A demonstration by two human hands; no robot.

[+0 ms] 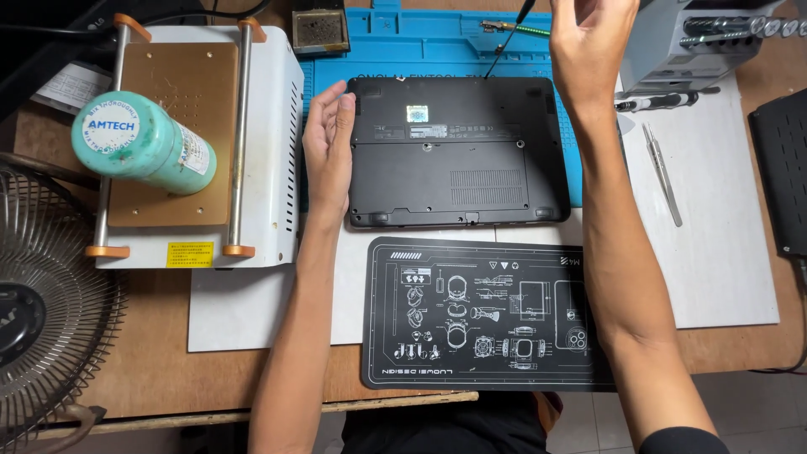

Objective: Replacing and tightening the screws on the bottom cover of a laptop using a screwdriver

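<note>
A black laptop lies upside down on a blue work mat, its underside facing up. My left hand rests flat against the laptop's left edge, fingers together and holding nothing. My right hand is raised above the laptop's far right corner, at the top of the view; its fingertips are cut off by the frame edge. A thin black probe or tool hangs just left of that hand; whether the hand holds it is unclear.
A white heating machine with a teal can lying on it stands at the left. A black printed mat lies in front. Tweezers and a screwdriver lie at the right, beside a grey unit. A fan sits at lower left.
</note>
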